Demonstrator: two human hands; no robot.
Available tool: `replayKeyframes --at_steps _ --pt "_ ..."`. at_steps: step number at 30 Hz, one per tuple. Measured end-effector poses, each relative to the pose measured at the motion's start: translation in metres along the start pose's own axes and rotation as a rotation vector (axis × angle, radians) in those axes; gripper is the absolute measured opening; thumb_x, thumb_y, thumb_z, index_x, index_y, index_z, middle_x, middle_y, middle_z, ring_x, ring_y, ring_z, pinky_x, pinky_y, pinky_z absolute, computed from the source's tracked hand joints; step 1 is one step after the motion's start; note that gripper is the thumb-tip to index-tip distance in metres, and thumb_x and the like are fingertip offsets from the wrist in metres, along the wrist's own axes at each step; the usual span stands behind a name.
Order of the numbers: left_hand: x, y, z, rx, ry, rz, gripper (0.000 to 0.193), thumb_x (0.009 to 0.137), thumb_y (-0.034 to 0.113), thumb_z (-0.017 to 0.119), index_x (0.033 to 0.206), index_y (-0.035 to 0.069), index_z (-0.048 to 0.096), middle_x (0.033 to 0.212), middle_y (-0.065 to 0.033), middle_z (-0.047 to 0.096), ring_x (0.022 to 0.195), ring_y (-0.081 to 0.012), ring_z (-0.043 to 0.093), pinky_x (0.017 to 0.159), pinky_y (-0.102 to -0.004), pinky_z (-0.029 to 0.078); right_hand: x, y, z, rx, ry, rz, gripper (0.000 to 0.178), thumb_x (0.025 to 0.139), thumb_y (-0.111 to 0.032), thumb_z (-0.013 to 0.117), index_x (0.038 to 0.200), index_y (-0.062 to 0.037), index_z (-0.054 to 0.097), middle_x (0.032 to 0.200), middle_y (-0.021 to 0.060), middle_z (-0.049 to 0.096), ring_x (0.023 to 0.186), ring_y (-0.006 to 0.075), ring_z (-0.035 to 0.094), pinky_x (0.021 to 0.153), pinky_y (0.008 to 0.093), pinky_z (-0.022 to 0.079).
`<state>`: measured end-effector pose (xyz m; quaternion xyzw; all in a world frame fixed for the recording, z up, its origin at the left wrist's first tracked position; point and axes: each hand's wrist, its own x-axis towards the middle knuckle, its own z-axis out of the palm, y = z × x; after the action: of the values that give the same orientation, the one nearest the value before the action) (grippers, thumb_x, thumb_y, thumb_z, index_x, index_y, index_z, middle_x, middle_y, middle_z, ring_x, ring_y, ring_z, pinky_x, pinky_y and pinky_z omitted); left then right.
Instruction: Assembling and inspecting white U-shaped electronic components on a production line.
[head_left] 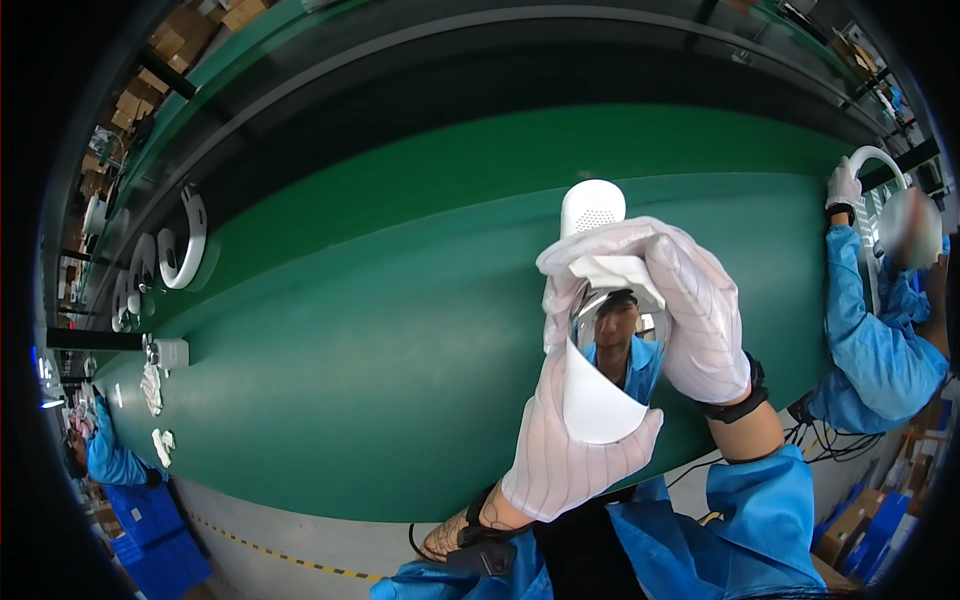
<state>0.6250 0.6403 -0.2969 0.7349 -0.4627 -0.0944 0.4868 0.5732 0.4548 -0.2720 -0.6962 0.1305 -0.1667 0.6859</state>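
Held over the green work surface is a white rounded device [600, 405] with a glossy, mirror-like face and a perforated end. My left hand [560, 455], in a white striped glove, is closed around its lower part from underneath. My right hand [700, 325], gloved the same way, bends over the upper part. Its fingers pinch a folded white cloth [622, 274] against the upper edge of the shiny face. The gloves hide much of the device's sides, and a reflection fills the mirror-like area.
A green conveyor belt [380, 380] stretches to both sides. White curved parts [188, 240] stand along its far left edge, near a small white box [172, 353] and crumpled white cloths [152, 388]. At right a co-worker [870, 330] holds a white ring-shaped part [880, 155]; another person [115, 450] sits far left.
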Motion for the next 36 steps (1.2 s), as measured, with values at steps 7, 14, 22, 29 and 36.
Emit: replayKeyframes --at_steps 7,14,22,29,36 --pt "0.009 0.014 -0.006 -0.135 -0.097 -0.15 0.076 0.076 0.039 0.088 0.135 0.0 0.061 0.124 -0.0161 0.067 0.112 -0.0341 0.069 0.098 -0.043 0.055 -0.003 -0.045 0.029 0.138 0.045 -0.034 0.065 0.114 -0.049 0.04 0.113 0.0081 0.071 0.104 0.0236 0.075 0.087 0.0303 0.076 0.08 0.0402 0.063" --pt "-0.008 0.006 0.001 -0.147 -0.086 -0.175 0.04 0.079 0.035 0.084 0.112 0.014 0.075 0.112 -0.0061 0.073 0.102 -0.0264 0.07 0.093 -0.0403 0.055 -0.001 -0.046 0.022 0.151 -0.1 -0.029 0.068 0.112 -0.055 0.041 0.124 0.0072 0.067 0.112 0.0237 0.075 0.1 0.0319 0.077 0.093 0.0431 0.063" --pt "-0.009 0.003 -0.006 -0.211 -0.1 -0.124 0.036 0.086 0.029 0.083 0.113 0.007 0.073 0.103 -0.006 0.073 0.102 -0.0204 0.07 0.086 -0.0364 0.058 -0.024 -0.031 0.006 0.078 -0.187 0.073 0.052 0.113 -0.036 0.054 0.148 0.0024 0.054 0.137 0.0211 0.066 0.125 0.0329 0.067 0.109 0.0423 0.051" --pt "-0.062 -0.033 -0.044 -0.829 -0.079 -0.205 0.034 0.078 -0.012 0.076 0.109 -0.006 0.065 0.096 -0.0157 0.071 0.09 -0.0248 0.074 0.081 -0.0401 0.06 -0.048 0.031 0.018 -0.7 -0.477 -0.624 0.031 0.086 -0.014 0.072 0.117 -0.0118 0.075 0.094 0.0015 0.067 0.086 0.0223 0.069 0.075 0.0377 0.059" --pt "-0.076 -0.02 -0.039 -1.297 0.286 -0.102 0.072 0.079 -0.005 0.086 0.136 0.0 0.042 0.098 -0.0191 0.066 0.073 -0.0356 0.071 0.068 -0.0526 0.061 -0.063 0.034 0.018 -0.706 -0.699 -0.334 0.036 0.087 -0.015 0.074 0.123 -0.0107 0.074 0.1 0.0016 0.068 0.093 0.0225 0.068 0.086 0.0378 0.056"
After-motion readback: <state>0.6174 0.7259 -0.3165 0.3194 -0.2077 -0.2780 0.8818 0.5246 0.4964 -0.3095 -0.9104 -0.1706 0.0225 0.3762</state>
